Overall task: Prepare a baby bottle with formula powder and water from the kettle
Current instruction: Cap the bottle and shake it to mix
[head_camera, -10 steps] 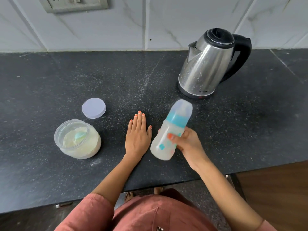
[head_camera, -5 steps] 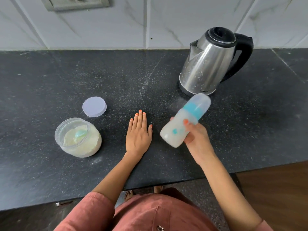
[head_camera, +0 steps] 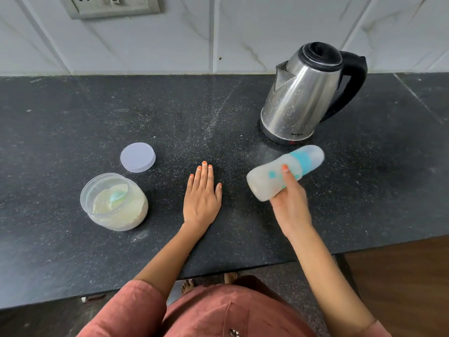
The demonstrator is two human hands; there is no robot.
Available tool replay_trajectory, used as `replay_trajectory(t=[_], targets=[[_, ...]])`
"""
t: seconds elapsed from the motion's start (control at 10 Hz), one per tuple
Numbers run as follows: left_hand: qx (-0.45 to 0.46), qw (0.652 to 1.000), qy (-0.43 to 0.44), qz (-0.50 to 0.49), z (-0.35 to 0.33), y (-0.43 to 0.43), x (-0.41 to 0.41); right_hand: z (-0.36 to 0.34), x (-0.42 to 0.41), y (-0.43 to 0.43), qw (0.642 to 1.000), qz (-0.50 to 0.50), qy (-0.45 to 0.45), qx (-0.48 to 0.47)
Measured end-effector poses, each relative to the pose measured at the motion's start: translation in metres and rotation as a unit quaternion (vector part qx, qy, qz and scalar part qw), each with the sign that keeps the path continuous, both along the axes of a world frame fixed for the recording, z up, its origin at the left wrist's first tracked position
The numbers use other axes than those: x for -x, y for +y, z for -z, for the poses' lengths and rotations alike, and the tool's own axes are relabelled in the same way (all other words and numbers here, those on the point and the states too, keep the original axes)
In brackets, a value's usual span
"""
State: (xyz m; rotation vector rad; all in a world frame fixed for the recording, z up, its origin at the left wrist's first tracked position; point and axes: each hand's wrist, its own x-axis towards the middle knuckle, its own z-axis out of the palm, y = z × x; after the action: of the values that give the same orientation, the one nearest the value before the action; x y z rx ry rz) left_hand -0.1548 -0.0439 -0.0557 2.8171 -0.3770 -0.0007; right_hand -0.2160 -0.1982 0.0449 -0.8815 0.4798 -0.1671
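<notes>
My right hand [head_camera: 290,203] grips a baby bottle [head_camera: 269,180] above the counter. The bottle is capped, has a teal collar, holds milky liquid and is tilted almost sideways with its cap pointing right, blurred by motion. My left hand [head_camera: 201,198] lies flat, palm down, on the dark counter [head_camera: 73,251] to the left of the bottle. A steel kettle [head_camera: 301,100] with a black lid and handle stands behind the bottle. At the left sits an open clear jar of formula powder [head_camera: 116,205] with a teal scoop in it.
The jar's round pale lid [head_camera: 137,157] lies on the counter behind the jar. A wall socket [head_camera: 109,6] is mounted on the tiled wall at the top left. The counter's front edge runs just before my body, with a wooden surface at the lower right.
My right hand has swung the bottle to the right and tipped it further towards horizontal. My left hand has stayed flat on the counter.
</notes>
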Motion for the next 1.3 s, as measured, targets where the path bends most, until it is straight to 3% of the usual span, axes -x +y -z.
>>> replay_trajectory(t=[0.1,0.2,0.3,0.4,0.5,0.6,0.7,0.8,0.9,1.0,1.1,1.2,1.3], targets=[[0.001,1.000,0.005,-0.001,-0.001,0.000,-0.001,0.005,0.016,0.009,0.986,-0.143,0.044,0.073],[-0.001,1.000,0.005,-0.002,-0.002,0.000,-0.001,0.000,0.012,0.003,0.993,-0.122,-0.006,0.001],[0.008,1.000,0.004,-0.001,-0.003,0.001,0.000,-0.009,-0.001,-0.001,0.996,-0.017,-0.043,-0.073],[0.003,1.000,0.005,0.001,-0.002,0.000,0.000,-0.004,0.007,0.008,0.994,-0.095,0.001,0.057],[-0.002,1.000,0.005,0.000,-0.002,0.001,-0.001,-0.002,0.017,0.013,0.965,-0.196,0.035,0.172],[0.005,1.000,0.006,0.000,-0.003,0.000,0.000,-0.004,0.004,0.008,0.996,-0.088,-0.008,0.031],[0.003,1.000,0.000,-0.003,-0.002,0.000,0.001,-0.004,-0.001,0.007,1.000,-0.025,-0.014,-0.012],[0.001,1.000,0.005,-0.002,-0.001,0.001,-0.001,-0.002,0.014,0.014,0.976,-0.155,0.044,0.146],[0.005,1.000,0.004,-0.005,-0.002,0.000,0.000,-0.003,0.015,0.007,0.974,-0.168,0.027,0.151],[0.014,1.000,-0.001,-0.005,-0.002,0.000,0.001,-0.006,-0.003,-0.002,0.999,-0.019,-0.023,-0.015],[0.010,1.000,0.002,-0.004,-0.003,0.000,0.001,-0.002,-0.002,0.005,0.999,-0.034,-0.006,0.027],[0.002,1.000,0.007,-0.001,-0.001,0.000,0.000,0.000,0.016,0.016,0.977,-0.175,0.049,0.114],[0.005,1.000,0.007,-0.005,-0.001,0.001,0.001,-0.004,0.009,0.010,0.994,-0.106,0.009,0.025]])
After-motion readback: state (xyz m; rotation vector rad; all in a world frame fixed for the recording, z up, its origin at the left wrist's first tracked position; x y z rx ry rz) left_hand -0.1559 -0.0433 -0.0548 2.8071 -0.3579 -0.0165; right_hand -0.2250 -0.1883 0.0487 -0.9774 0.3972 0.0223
